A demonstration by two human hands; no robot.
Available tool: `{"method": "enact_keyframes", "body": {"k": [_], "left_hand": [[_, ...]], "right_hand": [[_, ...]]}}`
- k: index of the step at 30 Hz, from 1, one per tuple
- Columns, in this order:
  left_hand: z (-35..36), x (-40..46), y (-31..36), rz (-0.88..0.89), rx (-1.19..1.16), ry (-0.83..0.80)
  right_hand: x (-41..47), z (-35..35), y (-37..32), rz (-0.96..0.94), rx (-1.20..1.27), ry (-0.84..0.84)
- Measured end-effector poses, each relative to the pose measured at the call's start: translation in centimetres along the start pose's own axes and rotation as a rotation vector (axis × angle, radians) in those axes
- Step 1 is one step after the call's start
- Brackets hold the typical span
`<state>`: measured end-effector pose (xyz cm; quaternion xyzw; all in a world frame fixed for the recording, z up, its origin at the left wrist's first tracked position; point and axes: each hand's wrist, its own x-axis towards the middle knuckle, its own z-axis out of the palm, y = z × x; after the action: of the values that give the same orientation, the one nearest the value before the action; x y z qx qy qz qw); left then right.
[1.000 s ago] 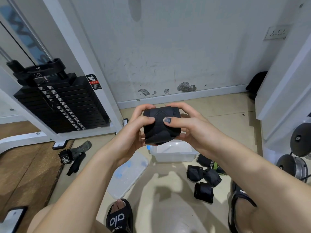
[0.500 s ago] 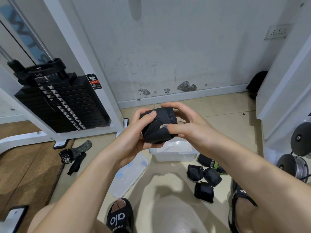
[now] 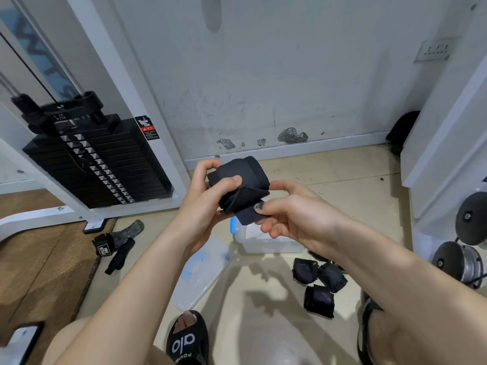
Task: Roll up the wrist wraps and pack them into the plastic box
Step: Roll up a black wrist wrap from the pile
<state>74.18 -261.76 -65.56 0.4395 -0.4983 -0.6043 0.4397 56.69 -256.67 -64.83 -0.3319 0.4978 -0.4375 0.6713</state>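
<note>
We hold a black wrist wrap (image 3: 238, 180) in the air above the beige tiled floor (image 3: 342, 180), in front of a scuffed white wall (image 3: 263, 88) with patches of chipped paint near its skirting. Our left hand (image 3: 208, 204) grips the rolled body of the wrap, thumb pressed across its front, while our right hand (image 3: 292, 217) pinches the loose tail end (image 3: 247, 216) between thumb and fingers, just below the roll. Directly beneath our hands the clear plastic box (image 3: 266, 242) sits open on the floor, with a blue clip on its left side, and its lid (image 3: 203, 272) lies flat just to the left of it. Three rolled black wraps (image 3: 320, 284) rest together on the tiles to the right of the box. Farther left, by the edge of a brown mat (image 3: 39, 259), lie a strap with a white label (image 3: 104, 247) and another dark strap (image 3: 120, 256). A black weight stack (image 3: 105, 164) in a white frame fills the left side, and dumbbell ends (image 3: 463, 259) show at the right. Our black sandal (image 3: 188, 338) is at the bottom.
</note>
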Motion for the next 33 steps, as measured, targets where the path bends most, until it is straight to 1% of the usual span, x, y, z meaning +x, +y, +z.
{"method": "enact_keyframes", "body": {"k": [4,7,10,13,16,18,19,22,23,25,28,31,33], "left_hand": [[0.0,0.2,0.1,0.029,0.033,-0.002],[0.2,0.3,0.0,0.012,0.038,-0.025],[0.7,0.1,-0.3,0.018,0.022,-0.040],[0.9,0.2,-0.6,0.017,-0.001,-0.057],[0.9,0.0,-0.7,0.002,-0.028,-0.053],[0.7,-0.1,-0.6,-0.002,-0.039,-0.041],[0.6,-0.2,-0.5,-0.012,-0.044,-0.038],[0.6,-0.5,-0.6,-0.071,-0.087,-0.055],[0.6,-0.6,-0.5,-0.090,-0.096,-0.054],[0.6,-0.6,-0.4,-0.107,-0.085,-0.052],[0.7,-0.8,-0.1,-0.133,-0.070,-0.069],[1.5,-1.5,-0.1,-0.241,-0.109,-0.108],[2.1,-1.7,-0.5,-0.326,-0.110,-0.154]], "right_hand": [[-0.2,0.4,0.2,-0.100,0.007,0.044],[-0.2,0.6,0.2,-0.149,0.069,0.078],[0.2,0.6,0.6,-0.116,0.236,0.111],[0.4,0.5,0.7,-0.049,0.417,0.049],[-0.1,0.3,0.1,-0.010,0.522,-0.019],[-0.5,0.6,0.0,-0.055,0.419,-0.055],[-0.5,0.7,0.2,-0.099,0.291,-0.039],[-0.5,0.7,0.6,-0.251,-0.236,0.085],[-0.4,0.5,0.6,-0.279,-0.357,0.118],[-0.4,0.2,0.6,-0.297,-0.507,0.180],[-0.3,0.0,1.3,-0.286,-0.551,0.194],[0.2,0.0,1.9,-0.277,-0.468,0.056],[0.7,0.0,2.2,-0.280,-0.411,0.041]]}}
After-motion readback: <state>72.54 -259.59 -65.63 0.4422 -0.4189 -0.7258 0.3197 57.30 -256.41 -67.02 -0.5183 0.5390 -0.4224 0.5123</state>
